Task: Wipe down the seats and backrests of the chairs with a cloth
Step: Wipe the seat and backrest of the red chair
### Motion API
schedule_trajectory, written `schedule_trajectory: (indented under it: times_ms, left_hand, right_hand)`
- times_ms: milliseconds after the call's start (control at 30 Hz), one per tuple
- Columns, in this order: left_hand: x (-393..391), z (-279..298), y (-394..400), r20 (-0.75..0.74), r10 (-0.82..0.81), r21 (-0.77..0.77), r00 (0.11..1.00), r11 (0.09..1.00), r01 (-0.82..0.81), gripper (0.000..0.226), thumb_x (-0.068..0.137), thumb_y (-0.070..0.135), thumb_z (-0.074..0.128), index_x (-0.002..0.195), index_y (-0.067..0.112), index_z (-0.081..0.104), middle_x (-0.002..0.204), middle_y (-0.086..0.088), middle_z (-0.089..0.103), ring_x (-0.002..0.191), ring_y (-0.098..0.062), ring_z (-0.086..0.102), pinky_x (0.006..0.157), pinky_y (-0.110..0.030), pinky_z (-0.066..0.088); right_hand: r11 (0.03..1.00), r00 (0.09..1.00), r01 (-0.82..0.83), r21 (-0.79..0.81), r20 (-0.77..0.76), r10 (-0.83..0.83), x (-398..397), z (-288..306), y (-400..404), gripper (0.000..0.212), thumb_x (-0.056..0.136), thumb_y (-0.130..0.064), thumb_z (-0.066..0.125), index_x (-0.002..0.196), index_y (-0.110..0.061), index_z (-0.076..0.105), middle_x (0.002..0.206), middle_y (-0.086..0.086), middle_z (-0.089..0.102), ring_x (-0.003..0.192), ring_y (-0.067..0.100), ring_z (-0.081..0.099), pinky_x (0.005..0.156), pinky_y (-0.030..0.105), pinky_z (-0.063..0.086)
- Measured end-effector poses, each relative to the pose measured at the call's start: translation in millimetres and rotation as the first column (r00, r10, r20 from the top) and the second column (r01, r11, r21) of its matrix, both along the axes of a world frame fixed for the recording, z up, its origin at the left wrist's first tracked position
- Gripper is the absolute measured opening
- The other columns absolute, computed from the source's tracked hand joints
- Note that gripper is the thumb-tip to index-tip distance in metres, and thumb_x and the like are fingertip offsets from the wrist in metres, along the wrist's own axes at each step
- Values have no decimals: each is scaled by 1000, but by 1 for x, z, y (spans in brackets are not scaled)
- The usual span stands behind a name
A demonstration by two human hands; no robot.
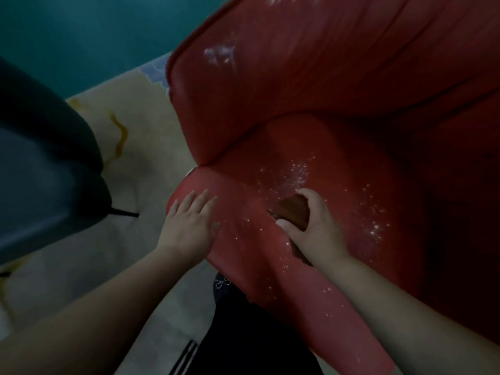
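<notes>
A red plastic chair (311, 147) fills the middle and right of the head view, its ribbed backrest above and its seat below. White specks and droplets dot the seat and backrest. My right hand (316, 226) grips a small brown cloth (293, 209) and holds it down on the seat. My left hand (189, 223) lies flat with straight fingers on the seat's left front edge. Most of the cloth is hidden under my right hand.
A dark blue chair (46, 169) stands at the left, close to the red one. The pale floor (135, 147) has yellow markings between them. A teal wall (94, 36) runs behind. My dark trousers (243, 334) show below the seat.
</notes>
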State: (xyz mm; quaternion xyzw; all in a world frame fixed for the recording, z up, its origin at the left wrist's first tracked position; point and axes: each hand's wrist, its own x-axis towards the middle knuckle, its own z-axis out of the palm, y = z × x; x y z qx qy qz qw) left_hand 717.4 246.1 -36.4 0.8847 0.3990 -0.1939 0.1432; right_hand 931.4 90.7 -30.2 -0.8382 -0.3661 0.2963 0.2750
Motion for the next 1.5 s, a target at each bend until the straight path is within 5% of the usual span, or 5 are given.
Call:
schedule_trajectory:
  times_ms: [567, 833, 1100, 1300, 1500]
  left_hand:
    - [-37, -149, 7, 282, 314, -16, 906, 946, -323, 57, 98, 35, 41, 151, 23, 25, 160, -2, 14, 148, -24, 10, 117, -48, 17]
    - [-38, -152, 5, 328, 321, -29, 889, 944, -330, 57, 96, 33, 39, 151, 22, 26, 160, -2, 14, 148, -24, 10, 117, -49, 19]
    - [-41, -154, 5, 370, 307, -31, 877, 947, -319, 59, 95, 27, 51, 150, 20, 30, 159, -4, 20, 147, -26, 15, 116, -49, 21]
    - [-44, -154, 6, 409, 298, -35, 863, 950, -311, 59, 93, 22, 58, 148, 17, 35, 157, -7, 25, 146, -27, 18, 117, -49, 23]
    - [-64, -156, -2, 390, 300, -3, 871, 946, -325, 61, 92, 24, 60, 147, 13, 35, 156, -9, 25, 145, -28, 20, 116, -48, 24]
  right_hand:
    - [886, 696, -460, -52, 598, 396, -57, -157, 66, 51, 87, -45, 58, 137, -35, 52, 127, 4, 53, 107, 27, 47, 84, 45, 43]
    - [961, 778, -265, -75, 573, 259, -36, -158, 138, 46, 93, -40, 56, 138, -30, 52, 134, 10, 50, 112, 37, 48, 87, 48, 44]
    - [745, 598, -667, -31, 574, 560, -28, -151, 80, 46, 83, -31, 65, 129, -28, 62, 113, 9, 61, 89, 30, 56, 72, 44, 49]
    - [956, 782, -287, -63, 561, 272, -32, -154, 140, 44, 91, -37, 61, 134, -30, 57, 127, 14, 53, 102, 40, 51, 82, 46, 46]
    - [792, 642, -610, -31, 565, 517, -56, -153, 70, 46, 83, -35, 64, 129, -33, 61, 112, 6, 59, 88, 26, 53, 73, 39, 44]
